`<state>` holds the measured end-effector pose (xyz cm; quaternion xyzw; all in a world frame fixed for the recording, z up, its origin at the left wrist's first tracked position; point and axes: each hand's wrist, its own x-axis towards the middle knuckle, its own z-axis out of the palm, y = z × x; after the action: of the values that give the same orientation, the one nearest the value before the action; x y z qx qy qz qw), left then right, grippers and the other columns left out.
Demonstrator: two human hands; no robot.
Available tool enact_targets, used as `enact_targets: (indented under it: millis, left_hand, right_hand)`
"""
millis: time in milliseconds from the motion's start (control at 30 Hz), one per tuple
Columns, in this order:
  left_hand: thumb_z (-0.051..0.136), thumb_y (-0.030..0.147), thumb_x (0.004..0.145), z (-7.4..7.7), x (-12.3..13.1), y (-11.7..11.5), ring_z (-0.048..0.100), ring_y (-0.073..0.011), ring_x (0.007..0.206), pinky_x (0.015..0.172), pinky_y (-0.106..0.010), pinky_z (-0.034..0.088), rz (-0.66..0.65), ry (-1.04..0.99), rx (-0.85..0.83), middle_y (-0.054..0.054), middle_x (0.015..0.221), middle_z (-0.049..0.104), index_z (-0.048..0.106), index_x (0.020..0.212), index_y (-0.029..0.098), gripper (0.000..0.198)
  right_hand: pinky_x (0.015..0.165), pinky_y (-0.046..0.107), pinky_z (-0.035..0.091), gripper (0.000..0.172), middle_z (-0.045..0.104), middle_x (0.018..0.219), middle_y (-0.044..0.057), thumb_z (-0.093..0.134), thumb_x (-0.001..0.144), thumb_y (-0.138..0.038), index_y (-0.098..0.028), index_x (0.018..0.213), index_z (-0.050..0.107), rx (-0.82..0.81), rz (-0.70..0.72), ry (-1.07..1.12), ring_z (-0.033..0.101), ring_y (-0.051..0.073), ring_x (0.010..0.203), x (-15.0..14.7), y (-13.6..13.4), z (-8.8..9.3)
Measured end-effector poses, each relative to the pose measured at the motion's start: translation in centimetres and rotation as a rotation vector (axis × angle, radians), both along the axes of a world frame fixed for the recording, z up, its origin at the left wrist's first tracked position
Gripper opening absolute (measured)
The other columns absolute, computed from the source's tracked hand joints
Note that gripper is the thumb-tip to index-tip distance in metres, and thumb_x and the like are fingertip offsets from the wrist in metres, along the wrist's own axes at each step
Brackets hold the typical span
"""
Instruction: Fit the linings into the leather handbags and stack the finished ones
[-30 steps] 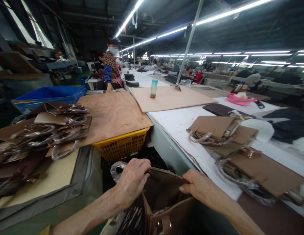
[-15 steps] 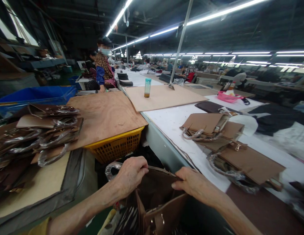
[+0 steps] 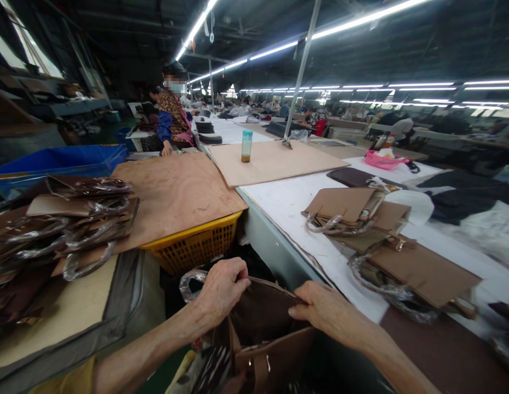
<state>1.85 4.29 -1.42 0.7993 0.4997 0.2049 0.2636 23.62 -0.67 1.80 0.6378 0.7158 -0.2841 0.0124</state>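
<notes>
Hands (image 3: 223,288) on rim (image 3: 274,285) of open bag (image 3: 287,350)

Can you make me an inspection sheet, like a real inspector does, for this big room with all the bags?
Surface: white-topped table at right; wooden board over a yellow basket.
Job's things: open brown bag between the hands; more bags on the white-topped table; bag pile at left.
Clutter: teal-capped bottle, pink basket.
Hands: left hand and right hand both grip the open bag's far rim.
Cables: one thin cord hanging near the ceiling lights.
Surroundings: masked co-worker ahead; blurry people farther back.
</notes>
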Motion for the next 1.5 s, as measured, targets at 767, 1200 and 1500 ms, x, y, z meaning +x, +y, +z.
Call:
enact_targets:
  millis: [767, 1200, 1500]
  left_hand:
    - [0.041, 0.008, 0.074, 1.7, 0.3, 1.4, 0.053, -0.0146, 0.079, 0.072, -0.023, 0.037, -0.408, 0.117, -0.039, 0.0, 0.084, 0.06, 0.06, 0.088, 0.02, 0.027]
    - [0.039, 0.009, 0.071, 2.4, 0.3, -0.1, 0.053, -0.0139, 0.078, 0.07, -0.023, 0.038, -0.375, 0.082, -0.081, 0.0, 0.082, 0.059, 0.062, 0.082, 0.019, 0.027]
    - [0.039, 0.009, 0.07, 1.9, 0.3, -0.7, 0.053, -0.0148, 0.079, 0.071, -0.024, 0.038, -0.353, 0.1, -0.07, 0.0, 0.081, 0.059, 0.061, 0.083, 0.02, 0.028]
  right_hand:
    - [0.049, 0.023, 0.023, 0.022, 0.04, 0.054, -0.005, 0.054, 0.074, -0.03, -0.017, 0.056, 0.05, 0.044, -0.033, 0.09, 0.041, 0.01, 0.054, 0.3, -0.2, 0.0]
    - [0.057, 0.022, 0.038, 0.023, 0.061, 0.069, 0.0, 0.051, 0.076, -0.033, -0.016, 0.081, 0.066, -0.17, -0.196, 0.757, 0.054, 0.014, 0.063, 0.0, 0.1, -1.9]
    - [0.061, 0.023, 0.038, 0.025, 0.065, 0.076, 0.001, 0.046, 0.081, -0.03, -0.018, 0.083, 0.067, 0.062, -0.198, 0.48, 0.056, 0.016, 0.072, -0.8, -0.5, -2.2]
